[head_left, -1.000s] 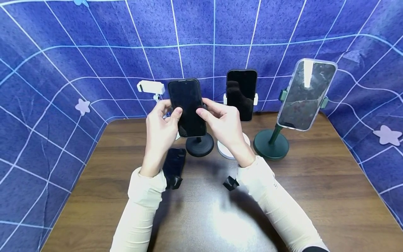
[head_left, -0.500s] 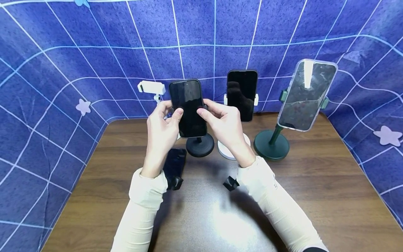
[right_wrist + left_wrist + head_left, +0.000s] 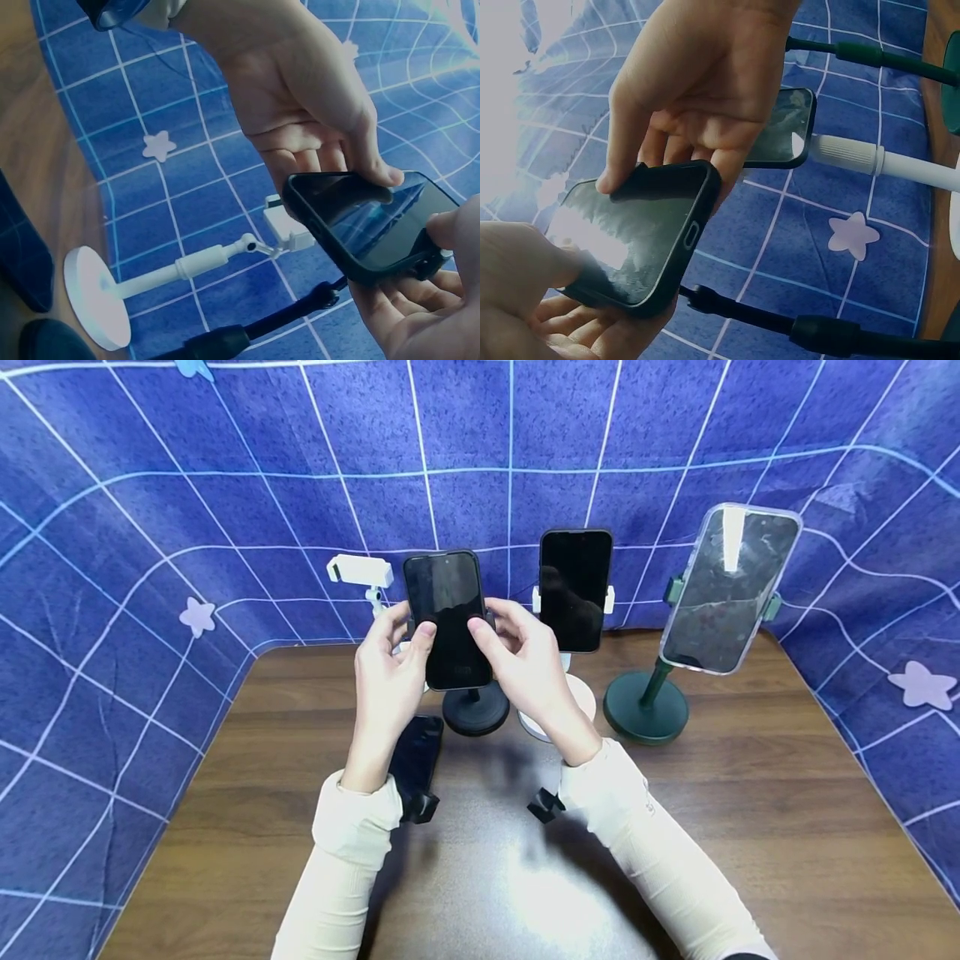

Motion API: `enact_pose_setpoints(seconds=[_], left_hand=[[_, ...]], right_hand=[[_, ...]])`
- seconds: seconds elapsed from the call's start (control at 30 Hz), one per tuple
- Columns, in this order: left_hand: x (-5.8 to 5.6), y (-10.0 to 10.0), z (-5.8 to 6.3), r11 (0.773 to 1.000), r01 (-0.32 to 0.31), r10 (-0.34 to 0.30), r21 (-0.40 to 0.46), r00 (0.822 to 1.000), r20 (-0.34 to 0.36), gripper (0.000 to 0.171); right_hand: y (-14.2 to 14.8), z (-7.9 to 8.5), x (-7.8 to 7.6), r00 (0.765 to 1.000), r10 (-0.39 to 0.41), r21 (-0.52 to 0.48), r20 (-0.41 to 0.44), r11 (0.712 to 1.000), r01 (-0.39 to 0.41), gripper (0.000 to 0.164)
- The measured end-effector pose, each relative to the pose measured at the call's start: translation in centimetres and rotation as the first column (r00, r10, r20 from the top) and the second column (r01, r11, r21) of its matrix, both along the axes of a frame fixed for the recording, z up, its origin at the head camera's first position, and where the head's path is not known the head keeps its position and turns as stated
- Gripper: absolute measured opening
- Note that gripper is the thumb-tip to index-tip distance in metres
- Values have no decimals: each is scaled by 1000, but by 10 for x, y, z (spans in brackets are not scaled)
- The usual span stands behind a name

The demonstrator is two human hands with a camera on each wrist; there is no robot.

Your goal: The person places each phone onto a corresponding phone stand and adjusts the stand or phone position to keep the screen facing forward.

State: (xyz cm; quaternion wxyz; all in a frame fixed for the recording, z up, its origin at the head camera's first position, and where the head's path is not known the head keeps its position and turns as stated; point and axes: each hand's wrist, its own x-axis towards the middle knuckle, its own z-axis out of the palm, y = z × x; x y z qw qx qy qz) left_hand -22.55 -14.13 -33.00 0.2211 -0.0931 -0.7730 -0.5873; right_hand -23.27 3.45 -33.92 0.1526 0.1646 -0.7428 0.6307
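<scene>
Front: a black, rectangular, glass-fronted phone (image 3: pixel 452 589) is tilting slightly, just above-left of the head view's centre.
Left edge: my left hand (image 3: pixel 392 677) is pinching the phone, thumb on the glass.
Right edge: my right hand (image 3: pixel 531 668) is pinching likewise.
Behind, below: a black, round-based stand (image 3: pixel 476 714) is standing; I can't tell how firmly it's holding the phone.
Pressure: I should be squeezing both sides evenly.

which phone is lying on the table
The flat phone beside the left sleeve. Others are raised: the held phone in the left hand and right hand, a black phone on a white stand, the clear-cased phone on the green stand.
</scene>
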Motion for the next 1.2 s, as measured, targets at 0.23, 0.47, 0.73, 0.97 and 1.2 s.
enact_pose_setpoints(seconds=[0.23,0.47,0.73,0.97,1.2], left_hand=[[2,0,-12,999,36,-36,30,999,2,42],[5,-1,-22,995,60,-61,78,998,14,38],[6,0,-25,990,41,-44,137,999,23,33],[5,0,-25,992,23,-24,125,1000,9,32],[6,1,-23,988,53,-55,145,998,12,33]], right_hand=[[-4,-8,2,997,61,-67,40,996,-59,33],[-6,-17,-1,998,65,-122,0,990,-65,25],[-6,-17,-2,999,51,-129,6,990,-50,23],[-6,-18,-3,996,89,-174,10,981,-86,23],[-5,-20,-3,995,95,-191,-8,977,-94,23]])
